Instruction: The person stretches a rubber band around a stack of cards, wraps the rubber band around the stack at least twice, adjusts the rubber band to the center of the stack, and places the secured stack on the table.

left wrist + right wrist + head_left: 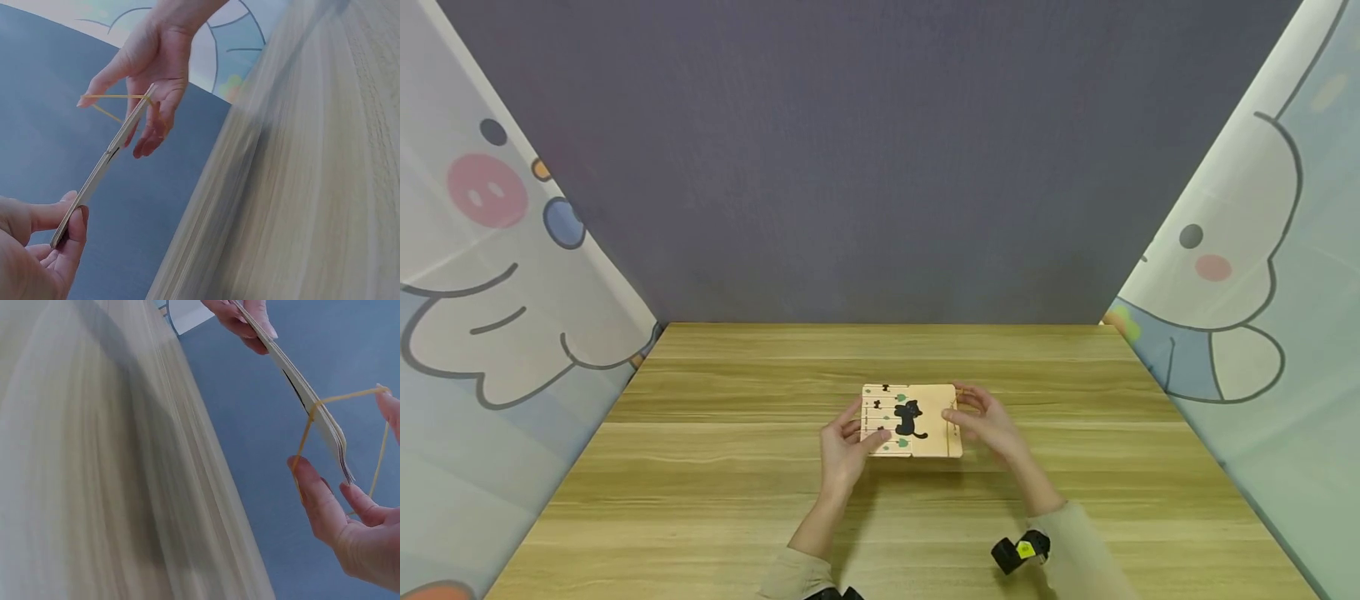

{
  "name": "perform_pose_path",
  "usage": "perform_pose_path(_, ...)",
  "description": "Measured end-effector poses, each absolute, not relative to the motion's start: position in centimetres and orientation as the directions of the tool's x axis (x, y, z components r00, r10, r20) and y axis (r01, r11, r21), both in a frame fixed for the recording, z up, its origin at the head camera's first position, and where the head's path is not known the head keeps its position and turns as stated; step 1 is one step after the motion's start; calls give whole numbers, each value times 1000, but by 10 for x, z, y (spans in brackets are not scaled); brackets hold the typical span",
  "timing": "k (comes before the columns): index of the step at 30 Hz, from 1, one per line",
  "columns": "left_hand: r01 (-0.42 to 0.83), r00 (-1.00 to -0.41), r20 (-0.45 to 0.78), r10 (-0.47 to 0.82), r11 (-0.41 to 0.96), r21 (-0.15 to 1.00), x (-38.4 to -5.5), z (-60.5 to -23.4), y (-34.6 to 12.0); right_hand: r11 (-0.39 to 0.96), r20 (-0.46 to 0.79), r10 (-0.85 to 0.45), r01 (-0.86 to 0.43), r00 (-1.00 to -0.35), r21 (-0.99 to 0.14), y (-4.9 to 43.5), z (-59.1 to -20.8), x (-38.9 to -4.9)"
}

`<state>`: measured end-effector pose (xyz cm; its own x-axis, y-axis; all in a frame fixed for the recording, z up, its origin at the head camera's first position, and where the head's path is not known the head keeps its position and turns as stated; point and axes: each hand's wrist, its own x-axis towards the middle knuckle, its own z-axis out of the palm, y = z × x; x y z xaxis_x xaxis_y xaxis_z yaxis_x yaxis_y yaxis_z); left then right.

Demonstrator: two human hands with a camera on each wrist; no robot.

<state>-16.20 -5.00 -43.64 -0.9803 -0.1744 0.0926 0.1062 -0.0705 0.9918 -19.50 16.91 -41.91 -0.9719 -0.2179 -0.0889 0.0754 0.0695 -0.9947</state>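
Observation:
A thin cream notebook with a black cat and small green leaves on its cover is held above the wooden table. My left hand pinches its left end, thumb on the cover and fingers behind. At the other end, my right hand has a yellow rubber band looped over its thumb and fingers. The band is stretched wide and passes across the notebook near that end. One right fingertip is at the notebook's edge. In the left wrist view, the notebook appears edge-on between both hands.
The wooden table extends around and beneath the hands. A dark grey panel rises at its back edge. Cartoon-printed sheets line both sides. A black wrist device is strapped at the right sleeve.

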Motion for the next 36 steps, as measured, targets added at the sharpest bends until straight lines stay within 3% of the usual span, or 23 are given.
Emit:
perform_pose_path(10, 136, -981, 131, -141, -25, 990, -160, -439, -51, 59, -55, -324, 38, -944, -998, 178, -406, -219)
perform_pose_path(20, 112, -993, 113, -20, 44, 993, -150, -432, -59, 33, -39, -393, 28, -919, -999, 182, -383, -238)
perform_pose_path(28, 82, -997, 82, -6, 32, 996, -141, -416, -58, -17, -42, -390, 53, -920, -998, 179, -374, -247)
perform_pose_path(36, 102, -993, 105, 44, -65, 993, -142, -422, -58, -72, -101, -343, 133, -934, -988, 174, -364, -249)
